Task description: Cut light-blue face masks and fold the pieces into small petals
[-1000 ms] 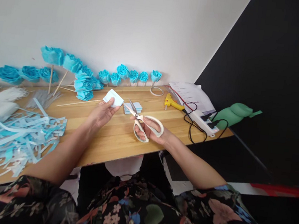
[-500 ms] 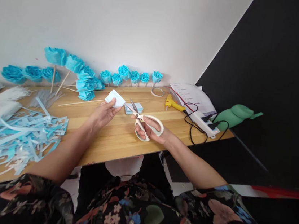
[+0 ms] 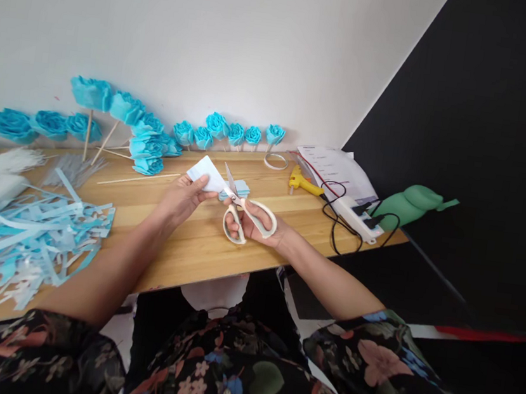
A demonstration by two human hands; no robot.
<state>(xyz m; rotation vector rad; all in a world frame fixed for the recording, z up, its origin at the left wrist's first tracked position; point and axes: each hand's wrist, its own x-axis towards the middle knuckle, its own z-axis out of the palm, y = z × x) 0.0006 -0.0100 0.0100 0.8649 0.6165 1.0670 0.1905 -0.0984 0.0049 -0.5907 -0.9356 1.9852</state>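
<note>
My left hand (image 3: 180, 201) pinches a small folded piece of pale blue paper (image 3: 207, 173) above the wooden table (image 3: 190, 245). My right hand (image 3: 259, 225) grips white-handled scissors (image 3: 242, 210) through the loops. The blades are apart and meet the right edge of the paper. A small stack of blue paper squares (image 3: 240, 188) lies on the table just behind the blades.
Blue paper roses on sticks (image 3: 123, 122) line the wall. A pile of blue and white paper strips (image 3: 23, 238) covers the table's left end. A tape ring (image 3: 276, 160), yellow glue gun (image 3: 304, 181), power strip with black cables (image 3: 354, 213), papers (image 3: 334, 164) and a green object (image 3: 416, 200) lie right.
The scissors moved left and closer to the paper, and the blades now reach its edge. My left hand turned the paper so its flat face shows more.
</note>
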